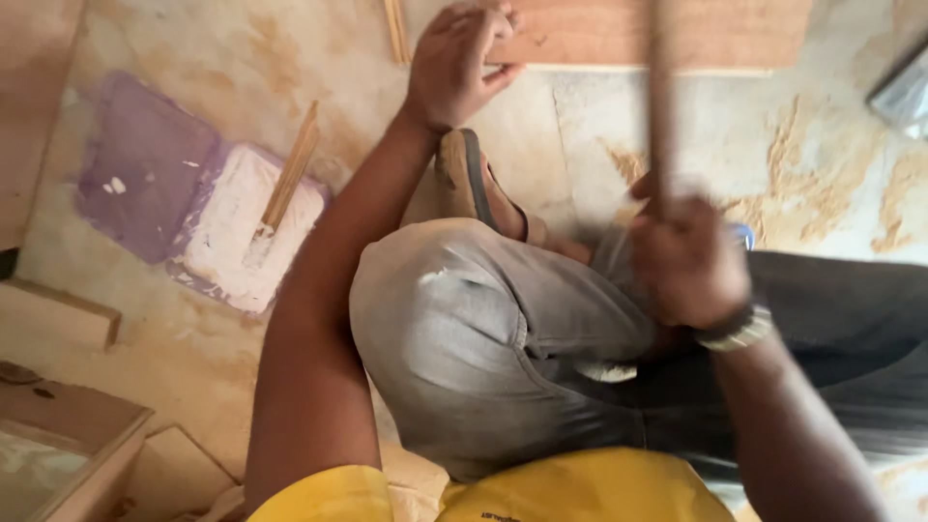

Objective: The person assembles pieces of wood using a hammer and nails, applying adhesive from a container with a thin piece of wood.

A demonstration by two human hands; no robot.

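My left hand (456, 60) reaches forward and presses down on the edge of a flat wooden board (667, 34) lying at the top of the view. My right hand (688, 256) is blurred with motion and is closed around a long wooden stick or handle (660, 106) that rises straight up; its upper end runs out of view. A watch or bracelet (737, 331) sits on my right wrist. My bent knee in grey trousers (464, 329) fills the middle, with a sandalled foot (474, 184) below the left hand.
A purple sheet with a patch of white paste (242, 227) lies on the stone floor at left, a thin wooden strip (290, 169) resting in it. Wooden box pieces (58, 425) stand at lower left. A narrow wood strip (394, 29) lies beside the board. Sawdust covers the floor at right.
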